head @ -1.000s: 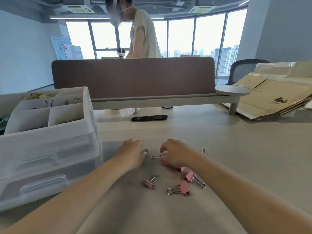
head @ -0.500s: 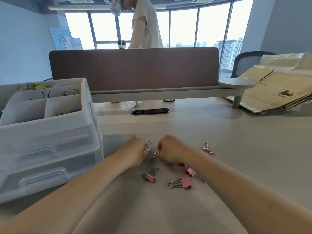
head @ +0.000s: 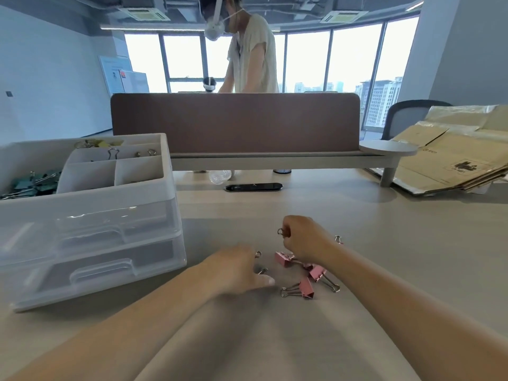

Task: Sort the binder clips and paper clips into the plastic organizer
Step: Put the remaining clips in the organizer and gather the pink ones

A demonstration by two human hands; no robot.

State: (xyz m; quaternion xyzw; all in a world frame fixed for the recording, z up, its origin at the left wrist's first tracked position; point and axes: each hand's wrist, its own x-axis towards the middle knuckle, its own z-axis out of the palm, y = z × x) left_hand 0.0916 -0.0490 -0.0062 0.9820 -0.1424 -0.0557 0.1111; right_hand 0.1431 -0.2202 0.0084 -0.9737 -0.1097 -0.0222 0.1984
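Observation:
Several pink binder clips lie loose on the desk: one [head: 283, 258] just below my right hand, two more [head: 317, 273] [head: 302, 288] nearer me, and one [head: 338, 239] behind my right wrist. My right hand [head: 302, 240] is lifted a little and pinches a clip by its wire handle [head: 281, 231]. My left hand [head: 236, 270] is curled palm-down on the desk over binder clips; only their wire handles [head: 260, 266] stick out. The white plastic organizer [head: 90, 215] stands to the left, with green clips [head: 33, 182] and yellow clips [head: 99, 144] in its top compartments.
A brown desk divider [head: 233, 122] with a low shelf runs across the back. A black oblong device [head: 254, 187] lies before it. Flattened cardboard boxes [head: 450, 160] are stacked at the right. Beyond the divider a person [head: 253, 53] stands.
My right hand has lifted away from the pile with a clip in its fingers. My left hand has slid nearer and now covers the small pink clip that lay in front.

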